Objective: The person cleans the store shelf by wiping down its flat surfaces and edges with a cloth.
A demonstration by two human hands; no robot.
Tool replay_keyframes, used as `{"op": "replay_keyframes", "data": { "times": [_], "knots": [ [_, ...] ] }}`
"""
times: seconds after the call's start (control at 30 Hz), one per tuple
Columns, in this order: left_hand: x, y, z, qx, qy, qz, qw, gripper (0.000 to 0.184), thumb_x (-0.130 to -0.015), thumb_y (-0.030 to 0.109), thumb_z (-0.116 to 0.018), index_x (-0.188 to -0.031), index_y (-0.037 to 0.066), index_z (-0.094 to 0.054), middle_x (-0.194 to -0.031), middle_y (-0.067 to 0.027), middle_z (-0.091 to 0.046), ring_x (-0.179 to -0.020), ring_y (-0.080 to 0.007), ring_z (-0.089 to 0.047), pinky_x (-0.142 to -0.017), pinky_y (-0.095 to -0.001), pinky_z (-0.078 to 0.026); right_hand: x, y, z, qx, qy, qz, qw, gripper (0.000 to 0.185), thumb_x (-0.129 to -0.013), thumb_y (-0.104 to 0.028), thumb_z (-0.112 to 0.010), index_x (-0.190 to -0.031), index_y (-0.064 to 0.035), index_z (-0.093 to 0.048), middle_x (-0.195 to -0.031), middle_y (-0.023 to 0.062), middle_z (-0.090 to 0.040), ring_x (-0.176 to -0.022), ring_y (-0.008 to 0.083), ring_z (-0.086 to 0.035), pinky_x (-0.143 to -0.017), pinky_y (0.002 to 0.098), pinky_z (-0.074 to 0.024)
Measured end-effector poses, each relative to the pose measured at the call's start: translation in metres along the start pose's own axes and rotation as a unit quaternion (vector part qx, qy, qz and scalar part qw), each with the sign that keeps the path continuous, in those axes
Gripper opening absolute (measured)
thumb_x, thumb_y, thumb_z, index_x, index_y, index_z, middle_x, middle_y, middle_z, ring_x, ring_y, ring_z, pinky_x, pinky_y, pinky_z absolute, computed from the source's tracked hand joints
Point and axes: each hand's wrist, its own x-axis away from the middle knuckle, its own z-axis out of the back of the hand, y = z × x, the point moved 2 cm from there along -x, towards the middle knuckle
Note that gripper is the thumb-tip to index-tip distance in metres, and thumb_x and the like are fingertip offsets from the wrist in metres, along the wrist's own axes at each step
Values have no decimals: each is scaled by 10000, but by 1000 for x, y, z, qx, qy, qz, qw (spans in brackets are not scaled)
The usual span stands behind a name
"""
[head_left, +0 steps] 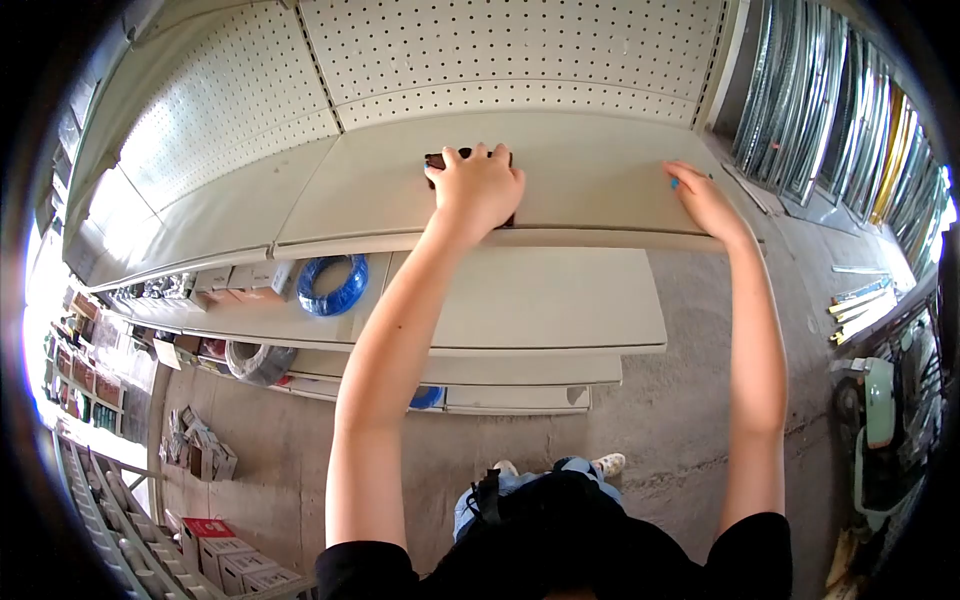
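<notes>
My left hand (478, 190) presses down on a dark brown-red cloth (436, 160) on the top shelf (590, 180). Its fingers curve over the cloth, which shows at the fingertips and beside the palm; most of it is hidden under the hand. Toward the right end of the same shelf lies my right hand (703, 200), its fingers extended, with nothing in it. The wrist of that hand is at the shelf's front edge.
Pegboard (520, 55) backs the shelf. Lower shelves (520, 300) hold a blue coil (333, 286), a grey coil (260, 362) and boxes (245, 278). Long metal strips (800, 100) stand at right. A ladder-like rack (110, 520) and cartons (225, 555) are lower left.
</notes>
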Motion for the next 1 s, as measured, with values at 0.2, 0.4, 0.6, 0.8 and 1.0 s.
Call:
{"op": "replay_keyframes", "data": {
  "times": [0.2, 0.4, 0.6, 0.8, 1.0],
  "knots": [
    [-7, 87, -10, -41, -31, -129, 990, 417, -888, 314, -421, -1198, 66, -549, -1227, -147, -527, -1115, -474, -437, -859, -678, -371, 5, -6, 1, 14, 5, -12, 1000, 335, -929, -122, -420, -1236, -56, -533, -1340, 134, -478, -1228, 303, -456, -1039, 360, -352],
    [-11, 134, -19, 64, 15, -144, 987, 388, -886, 313, -434, -1192, 110, -561, -1219, -115, -544, -1130, -411, -459, -921, -616, -367, 11, -18, 10, 58, -11, -35, 998, 345, -939, -155, -429, -1269, -89, -508, -1350, 119, -472, -1267, 300, -412, -1073, 405, -299],
    [-1, 103, 2, 77, -50, -125, 988, 397, -870, 314, -422, -1203, 157, -570, -1284, -56, -520, -1198, -344, -442, -990, -456, -390, 9, 5, 2, 77, 140, -49, 986, 439, -982, -328, -358, -1361, -112, -409, -1391, 159, -410, -1311, 303, -351, -1095, 411, -255],
    [17, 17, 30, 63, -71, -18, 995, 433, -868, 300, -395, -1262, 176, -526, -1352, -14, -476, -1263, -323, -394, -1011, -422, -391, 1, 23, 14, -111, 208, -104, 966, 548, -974, -427, -352, -1364, -44, -388, -1378, 165, -435, -1310, 307, -365, -1057, 374, -300],
    [20, -66, 16, 67, -6, 42, 997, 444, -884, 310, -400, -1300, 195, -504, -1367, -2, -461, -1268, -342, -382, -1054, -441, -328, 6, 19, 18, -214, 262, -147, 930, 577, -961, -484, -333, -1362, -74, -404, -1376, 152, -448, -1286, 300, -406, -1046, 355, -308]
  ]
}}
